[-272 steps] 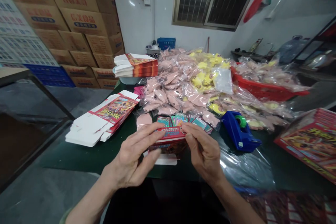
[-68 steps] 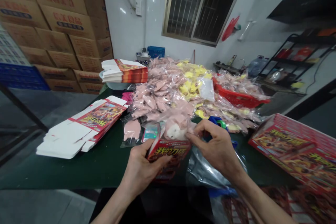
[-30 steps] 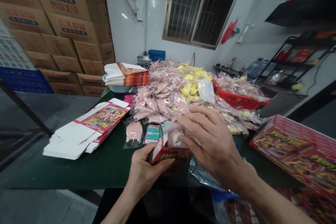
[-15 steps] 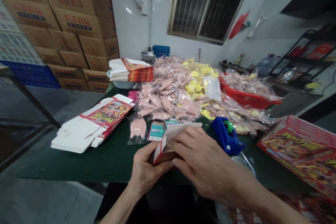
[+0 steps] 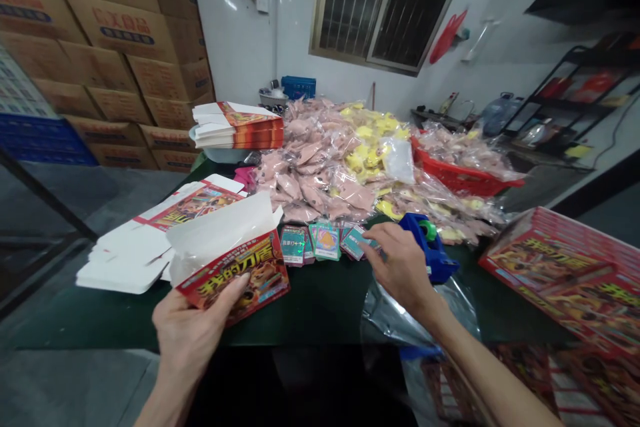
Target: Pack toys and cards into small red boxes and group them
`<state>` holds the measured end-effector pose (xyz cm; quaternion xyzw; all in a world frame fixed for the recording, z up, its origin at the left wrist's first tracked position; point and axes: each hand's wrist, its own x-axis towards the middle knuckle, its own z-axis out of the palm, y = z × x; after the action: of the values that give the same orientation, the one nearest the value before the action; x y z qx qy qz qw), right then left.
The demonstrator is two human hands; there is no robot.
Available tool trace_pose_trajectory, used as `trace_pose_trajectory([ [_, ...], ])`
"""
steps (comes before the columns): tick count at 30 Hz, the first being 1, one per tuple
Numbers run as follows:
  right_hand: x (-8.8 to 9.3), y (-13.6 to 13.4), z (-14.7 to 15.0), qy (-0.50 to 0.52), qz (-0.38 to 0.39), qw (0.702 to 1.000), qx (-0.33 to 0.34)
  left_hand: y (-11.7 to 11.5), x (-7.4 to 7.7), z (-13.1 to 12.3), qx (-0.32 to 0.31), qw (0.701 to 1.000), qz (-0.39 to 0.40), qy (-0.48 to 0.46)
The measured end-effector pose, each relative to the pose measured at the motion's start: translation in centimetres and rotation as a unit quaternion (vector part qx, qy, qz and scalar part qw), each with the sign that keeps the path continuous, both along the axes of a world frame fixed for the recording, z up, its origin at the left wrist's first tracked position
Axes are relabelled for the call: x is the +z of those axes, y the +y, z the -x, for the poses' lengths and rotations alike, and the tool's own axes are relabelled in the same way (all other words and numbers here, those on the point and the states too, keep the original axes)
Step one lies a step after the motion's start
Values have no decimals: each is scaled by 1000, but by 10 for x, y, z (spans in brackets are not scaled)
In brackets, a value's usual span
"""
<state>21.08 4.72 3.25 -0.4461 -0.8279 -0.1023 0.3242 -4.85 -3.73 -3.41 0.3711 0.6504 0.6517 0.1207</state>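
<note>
My left hand [image 5: 193,320] is closed round a red printed carton [image 5: 245,273], thumb on its front face. The carton is tilted, with its white top flap standing up. My right hand [image 5: 403,263] reaches over small trading cards [image 5: 353,242], fingers slightly apart with the tips at the pile's right edge. Whether they touch the cards is unclear. More card piles [image 5: 327,241] lie in a row to the left, in front of bagged pink plush-like pieces [image 5: 310,177]. A blue tape dispenser [image 5: 440,260] stands just beyond my right hand.
Flattened cartons [image 5: 125,250] lie at the left, with another stack [image 5: 250,127] behind. Finished-looking red boxes [image 5: 565,267] stand at the right. Bagged yellow pieces [image 5: 373,147] and a red basket [image 5: 450,173] are at the back. Clear plastic [image 5: 385,307] hangs over the front edge.
My hands have moved apart. The left has carried the carton leftward and turned its printed face into view; the right has let go of it and reached to the cards.
</note>
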Motion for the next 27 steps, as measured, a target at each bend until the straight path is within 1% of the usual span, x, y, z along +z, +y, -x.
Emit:
trace_pose_trajectory([
  [1,-12,11,-5,-57,58,996,-23,-1,-1,3,-2,1000,3,-5],
  [3,-33,30,-12,-129,132,982,-45,-4,-3,6,-13,1000,15,-17],
  [5,-47,42,-14,-145,155,976,-49,-5,-3,5,-24,999,20,-15],
  [6,-50,46,-15,-145,157,976,-48,-6,-4,5,-26,999,19,-13],
  [9,-48,51,-18,-156,167,973,-29,-7,-5,8,-35,999,24,-9],
  [12,-45,51,-20,-162,162,973,-18,-7,-8,14,-44,998,40,13],
  [15,-52,48,-17,-151,136,978,-36,-6,-11,16,-27,998,43,32],
  [17,-58,47,-13,-140,121,982,-46,-5,-12,14,-12,999,37,26],
  [20,-61,49,-10,-137,111,984,-37,-5,-11,11,-13,1000,27,8],
  [22,-57,50,-11,-149,114,982,-11,-4,-9,10,-23,1000,20,-8],
  [24,-48,50,-15,-166,120,979,15,-4,-7,10,-33,999,18,-20],
  [25,-43,49,-18,-172,121,977,19,-4,-7,10,-38,999,19,-24],
  [27,-29,47,-21,-172,116,978,5,-4,-6,10,-45,999,21,-22],
])
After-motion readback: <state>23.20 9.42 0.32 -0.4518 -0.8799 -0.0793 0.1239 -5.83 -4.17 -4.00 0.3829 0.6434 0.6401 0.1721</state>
